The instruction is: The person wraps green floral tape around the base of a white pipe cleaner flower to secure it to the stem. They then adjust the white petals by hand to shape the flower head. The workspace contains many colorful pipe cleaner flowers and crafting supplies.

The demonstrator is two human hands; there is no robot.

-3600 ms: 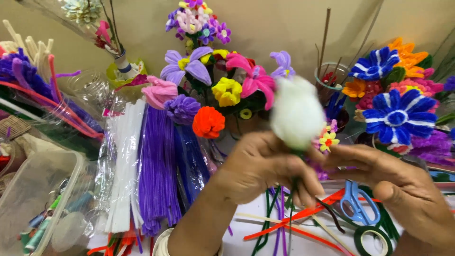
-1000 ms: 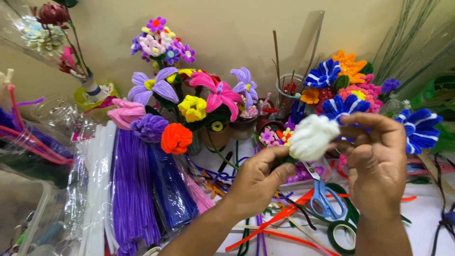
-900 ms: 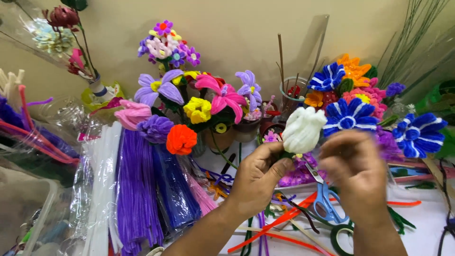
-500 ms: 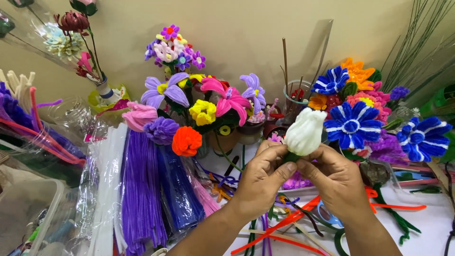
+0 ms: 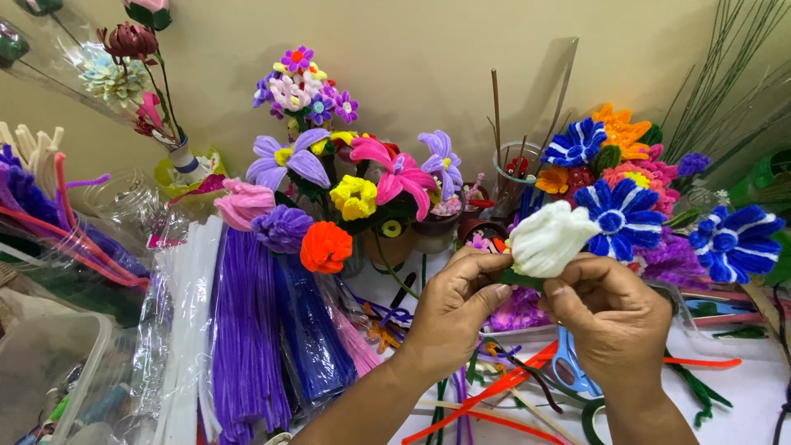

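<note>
In the head view, right of the frame's centre, the left hand (image 5: 455, 309) and right hand (image 5: 611, 317) both pinch the base of a white fuzzy flower bud (image 5: 548, 238), fingers closed on it. Blue scissors (image 5: 574, 372) lie below the hands, and purple pipe cleaner bundles (image 5: 245, 330) fill the lower left.

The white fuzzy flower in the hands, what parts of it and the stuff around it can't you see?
Head view:
- White flower: its base and stem, hidden by the left hand and right hand.
- Blue scissors: mostly behind the right hand.
- Clear box: contents blurred, cut off by the edge.
</note>
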